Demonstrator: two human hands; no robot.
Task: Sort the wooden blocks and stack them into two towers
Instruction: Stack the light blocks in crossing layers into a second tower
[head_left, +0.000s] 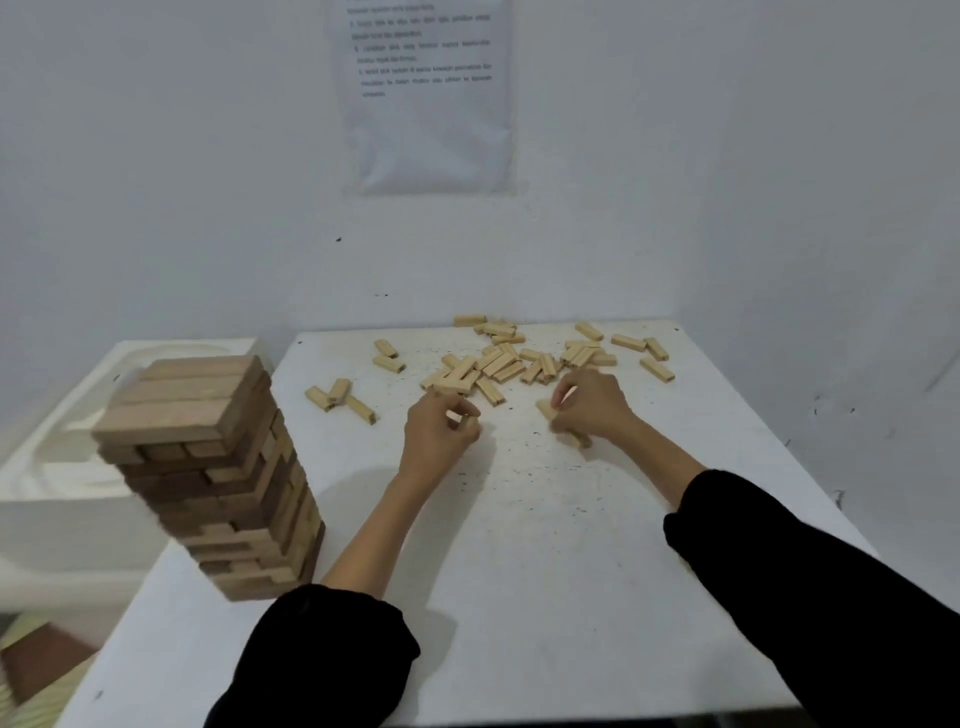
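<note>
A tall tower of darker brown wooden blocks (218, 467) stands at the table's near left. Several small pale wooden blocks (498, 358) lie scattered in a heap at the far middle of the white table (519, 597). My left hand (439, 436) sits just in front of the heap, fingers curled round a pale block that barely shows. My right hand (592, 405) is to its right, fingers curled round pale blocks (569, 436) that poke out below the palm. Both forearms wear black sleeves.
Three pale blocks (340, 399) lie apart at the left of the heap, and two more (388, 356) behind them. A white foam box (62, 467) sits left of the table, beyond the tower. A printed sheet (428, 93) hangs on the wall behind.
</note>
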